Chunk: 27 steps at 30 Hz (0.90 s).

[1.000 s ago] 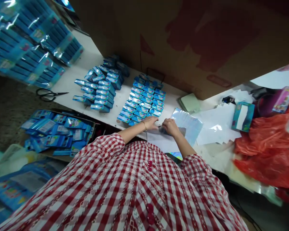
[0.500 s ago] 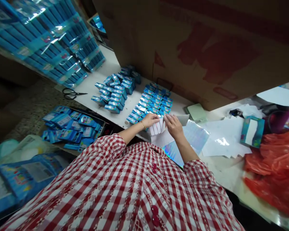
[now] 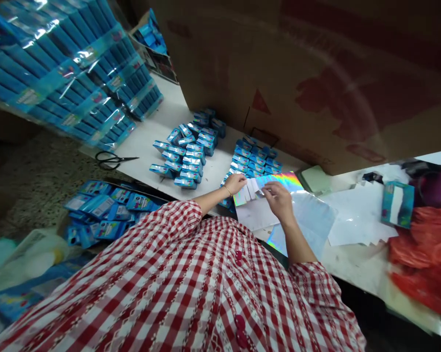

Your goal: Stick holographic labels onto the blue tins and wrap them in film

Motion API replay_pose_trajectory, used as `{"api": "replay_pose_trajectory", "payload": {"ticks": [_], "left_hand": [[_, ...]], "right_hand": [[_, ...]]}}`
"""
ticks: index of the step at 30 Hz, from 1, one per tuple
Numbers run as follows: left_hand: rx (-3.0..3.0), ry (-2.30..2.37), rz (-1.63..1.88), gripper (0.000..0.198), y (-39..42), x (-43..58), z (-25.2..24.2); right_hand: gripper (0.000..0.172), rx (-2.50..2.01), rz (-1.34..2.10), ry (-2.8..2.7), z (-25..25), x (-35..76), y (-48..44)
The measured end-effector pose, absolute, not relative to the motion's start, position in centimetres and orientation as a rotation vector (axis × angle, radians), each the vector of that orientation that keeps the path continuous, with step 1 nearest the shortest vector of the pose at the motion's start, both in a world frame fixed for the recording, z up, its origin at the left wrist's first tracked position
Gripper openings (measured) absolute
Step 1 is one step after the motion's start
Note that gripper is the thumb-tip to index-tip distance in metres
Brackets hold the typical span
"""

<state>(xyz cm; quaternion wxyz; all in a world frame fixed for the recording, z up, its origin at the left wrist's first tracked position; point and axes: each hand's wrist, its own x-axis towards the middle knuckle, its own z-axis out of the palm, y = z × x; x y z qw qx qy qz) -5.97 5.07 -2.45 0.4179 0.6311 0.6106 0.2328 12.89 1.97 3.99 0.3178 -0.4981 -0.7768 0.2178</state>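
Observation:
My left hand [image 3: 235, 184], with a thin gold bangle at the wrist, pinches the end of a fanned stack of white paper slips [image 3: 250, 190]. My right hand [image 3: 279, 200] holds the other side of the stack with its fingertips. A rainbow holographic sheet [image 3: 281, 181] lies just beyond the slips, and its edge touches them. Under my right forearm lies a pale, glossy film sheet [image 3: 312, 220]. Rows of small blue boxes [image 3: 252, 159] stand just beyond my left hand, partly hidden behind it.
More blue boxes [image 3: 184, 156] stand on the white table [image 3: 140, 142], with black scissors [image 3: 112, 159] at its edge. A large cardboard box [image 3: 297, 73] overhangs the far side. Wrapped blue bundles [image 3: 66, 68], a tray of blue packs [image 3: 110, 208], loose white sheets [image 3: 360, 217] and red plastic bags [image 3: 422, 254] surround the work area.
The view has swung, so everything sits further right. The holographic sheet now shows beyond the white slips instead of below them, and my right hand has moved slightly away from my left.

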Motion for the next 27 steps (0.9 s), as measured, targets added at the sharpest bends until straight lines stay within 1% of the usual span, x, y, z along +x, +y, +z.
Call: {"api": "replay_pose_trajectory", "payload": {"ticks": [3,6,9,11,12,14,17,21,23,25,27], "left_hand": [[1.582,1.545,0.529,0.016,6.6,-6.6,-3.0],[1.405,1.494,0.694,0.016,7.3,-7.1,-3.1],[1.003,1.343,0.981,0.029,7.7,-7.9,-2.4],[0.736,1.224,1.067,0.04,8.0,-8.4,-1.8],[0.635,1.177,1.083,0.042,8.3,-8.7,-1.5],[0.508,1.127,1.09,0.038,8.9,-9.0,-1.2],[0.45,1.16,1.087,0.037,10.1,-9.4,-1.6],[0.434,1.267,1.146,0.032,12.0,-10.0,-2.8],[0.459,1.327,1.165,0.032,13.3,-10.7,-3.5],[0.521,1.366,1.162,0.033,14.7,-11.5,-3.9],[0.591,1.383,1.161,0.033,16.1,-12.2,-4.1]], "right_hand": [[0.015,-1.372,0.8,-1.734,6.3,11.2,3.3],[0.017,-1.453,1.009,-1.347,6.8,9.1,5.3],[0.023,-1.51,1.182,-1.029,5.7,7.2,7.3],[0.025,-1.51,1.282,-0.87,4.6,6.2,8.4],[0.025,-1.507,1.328,-0.81,4.0,5.9,8.8],[0.026,-1.503,1.398,-0.737,3.1,5.3,9.5],[0.026,-1.515,1.431,-0.671,1.8,4.7,10.6],[0.024,-1.664,1.322,-0.777,0.4,3.7,12.1],[0.021,-1.779,1.131,-1.033,0.1,2.9,13.0],[0.018,-1.874,0.865,-1.372,0.2,2.0,13.9],[0.019,-1.94,0.624,-1.69,0.5,1.3,14.7]]}}
